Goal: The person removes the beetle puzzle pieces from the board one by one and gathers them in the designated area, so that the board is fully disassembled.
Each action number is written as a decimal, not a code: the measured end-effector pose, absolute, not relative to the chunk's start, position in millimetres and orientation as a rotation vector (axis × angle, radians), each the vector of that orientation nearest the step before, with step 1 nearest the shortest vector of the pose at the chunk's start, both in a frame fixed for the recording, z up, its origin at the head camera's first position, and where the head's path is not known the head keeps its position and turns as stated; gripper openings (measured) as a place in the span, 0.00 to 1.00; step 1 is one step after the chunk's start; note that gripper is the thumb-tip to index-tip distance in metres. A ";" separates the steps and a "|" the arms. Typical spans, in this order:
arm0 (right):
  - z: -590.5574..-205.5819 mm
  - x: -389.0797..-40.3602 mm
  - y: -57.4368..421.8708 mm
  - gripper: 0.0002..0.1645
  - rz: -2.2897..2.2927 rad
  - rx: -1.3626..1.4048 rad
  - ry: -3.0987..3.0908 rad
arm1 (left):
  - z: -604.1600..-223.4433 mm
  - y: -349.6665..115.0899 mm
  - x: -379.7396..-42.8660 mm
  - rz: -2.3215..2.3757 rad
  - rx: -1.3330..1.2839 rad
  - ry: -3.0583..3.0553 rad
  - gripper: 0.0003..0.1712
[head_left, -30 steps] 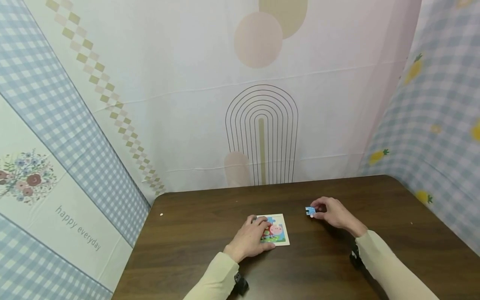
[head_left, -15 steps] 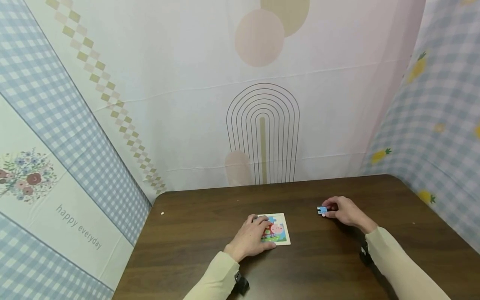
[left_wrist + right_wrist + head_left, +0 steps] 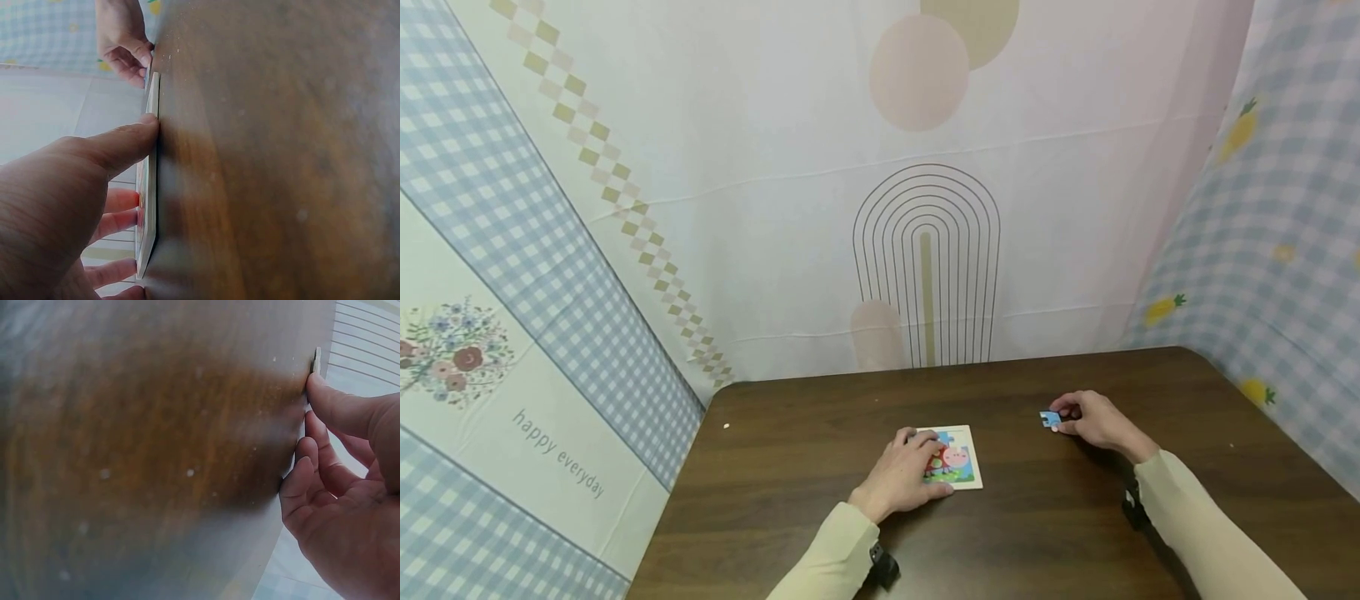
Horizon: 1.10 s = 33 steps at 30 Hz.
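Note:
Near the middle of the table in the head view, my left hand point(image 3: 901, 471) rests on a small jigsaw puzzle board point(image 3: 977, 482) with a pale rim. Its fingers spread over the left part of the picture, hiding that part, while the thumb touches the near edge. A pink cartoon pig's face and a green strip show beside them. Off to the right, my right hand point(image 3: 1097, 419) pinches a blue puzzle piece point(image 3: 1048, 418) between thumb and fingers, close over the table. In the right wrist view, the piece point(image 3: 317, 357) is seen edge-on beyond the thumb tip.
The dark wooden table point(image 3: 775, 492) has a rounded far right corner. A small white speck point(image 3: 726, 426) lies at the far left. Behind stands a pale printed cloth point(image 3: 775, 250), with blue checked cloth point(image 3: 1285, 275) to the right and more on the left.
My right hand has moved to the right with the puzzle piece, away from the board, and slowed over the last half second. The left hand has stayed on the board.

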State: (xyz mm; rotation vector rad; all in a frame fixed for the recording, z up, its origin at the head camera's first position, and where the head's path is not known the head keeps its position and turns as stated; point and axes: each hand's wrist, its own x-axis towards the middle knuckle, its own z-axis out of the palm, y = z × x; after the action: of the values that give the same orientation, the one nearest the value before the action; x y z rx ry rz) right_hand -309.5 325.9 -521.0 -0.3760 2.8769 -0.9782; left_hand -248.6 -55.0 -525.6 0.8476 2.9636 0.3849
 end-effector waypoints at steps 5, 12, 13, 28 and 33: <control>-521.5 -309.6 325.3 0.16 -0.980 -0.375 2.878 | -525.3 -55.0 -248.6 0.385 0.846 2.962 0.37; -519.5 -308.2 320.0 0.20 -0.992 -0.367 2.879 | -525.1 -56.4 -249.8 0.386 0.847 2.959 0.38; -518.8 -307.5 318.4 0.21 -0.996 -0.367 2.882 | -525.2 -56.6 -249.9 0.387 0.847 2.959 0.37; -500.1 -285.0 243.9 0.14 -0.977 -0.485 2.916 | -522.8 -55.5 -251.2 0.403 0.841 2.953 0.36; -500.6 -274.8 213.5 0.13 -0.955 -0.510 2.866 | -522.3 -54.6 -250.5 0.403 0.834 2.952 0.37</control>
State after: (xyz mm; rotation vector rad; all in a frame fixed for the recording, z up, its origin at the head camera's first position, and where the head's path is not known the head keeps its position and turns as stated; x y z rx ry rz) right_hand -274.8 213.5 -500.6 -0.5103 2.8662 -0.9548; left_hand -250.5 -54.6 -522.3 0.8337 2.9523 0.4029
